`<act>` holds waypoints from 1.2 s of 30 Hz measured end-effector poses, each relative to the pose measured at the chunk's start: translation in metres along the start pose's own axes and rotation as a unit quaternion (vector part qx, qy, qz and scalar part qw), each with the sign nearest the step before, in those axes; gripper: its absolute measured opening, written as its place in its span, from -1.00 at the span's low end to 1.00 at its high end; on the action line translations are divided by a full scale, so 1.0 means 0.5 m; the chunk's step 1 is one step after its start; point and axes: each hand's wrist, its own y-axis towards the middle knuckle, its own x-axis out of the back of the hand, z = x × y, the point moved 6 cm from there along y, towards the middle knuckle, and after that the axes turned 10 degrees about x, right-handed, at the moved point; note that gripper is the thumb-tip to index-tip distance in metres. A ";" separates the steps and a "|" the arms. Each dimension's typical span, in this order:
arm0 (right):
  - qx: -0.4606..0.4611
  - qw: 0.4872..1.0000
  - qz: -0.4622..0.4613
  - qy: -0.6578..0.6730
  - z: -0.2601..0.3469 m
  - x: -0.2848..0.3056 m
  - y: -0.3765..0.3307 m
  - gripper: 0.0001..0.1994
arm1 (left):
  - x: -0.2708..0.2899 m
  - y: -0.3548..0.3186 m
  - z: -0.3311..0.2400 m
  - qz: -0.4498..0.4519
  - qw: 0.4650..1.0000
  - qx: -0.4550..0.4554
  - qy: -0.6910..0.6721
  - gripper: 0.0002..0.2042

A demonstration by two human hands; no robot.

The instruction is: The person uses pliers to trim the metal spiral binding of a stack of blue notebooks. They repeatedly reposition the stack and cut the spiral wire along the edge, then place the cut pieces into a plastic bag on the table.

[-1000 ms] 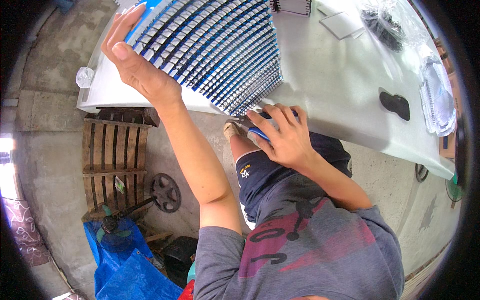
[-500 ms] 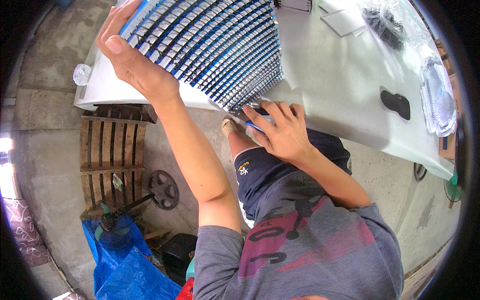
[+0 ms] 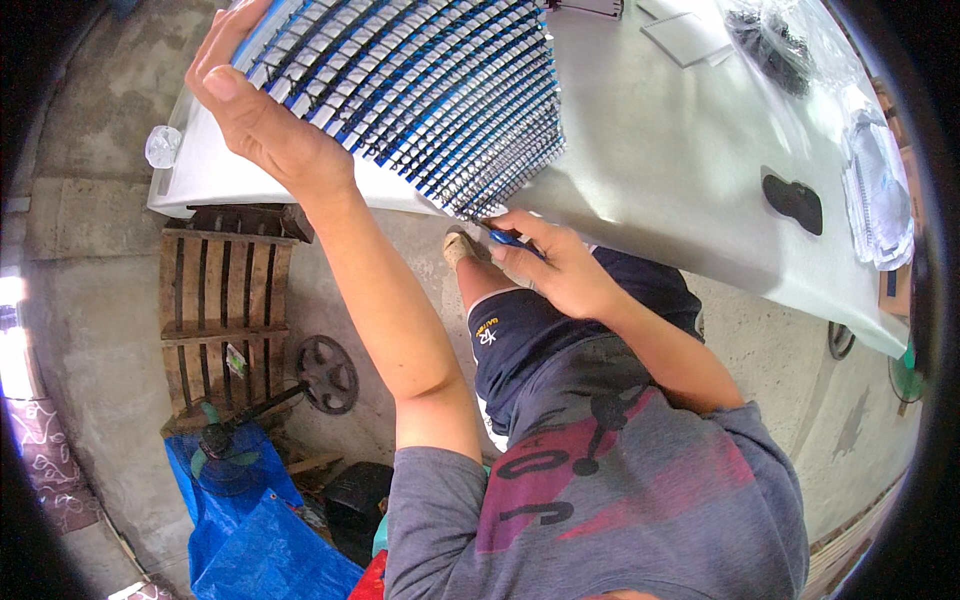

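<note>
A fanned stack of blue-and-white spiral-bound booklets lies on the white table. My left hand rests on the stack's left end, fingers over its top edge and thumb pointing left. At the stack's lower right corner my right hand pinches a thin blue piece, right at the black wire bindings.
On the table's right side lie a black flat object, a clear bag of white items and a bag of dark parts. Below the table stand a wooden pallet, an iron wheel and a blue tarp.
My right hand slid up from the table edge to the stack's corner and now pinches the blue piece there. The left hand shifted slightly along the stack's left end.
</note>
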 end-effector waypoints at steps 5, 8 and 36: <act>0.037 0.976 0.004 -0.214 0.021 0.013 0.001 -0.59 | -0.001 0.002 -0.007 0.010 0.998 -0.039 0.045 -0.40; 0.075 0.910 0.011 -0.409 0.055 0.012 -0.009 -0.56 | 0.000 0.000 -0.010 0.020 0.997 -0.048 0.050 -0.43; 0.010 0.987 -0.001 -0.158 0.008 0.014 -0.008 -0.65 | -0.008 -0.004 -0.009 0.008 0.999 -0.033 0.008 -0.42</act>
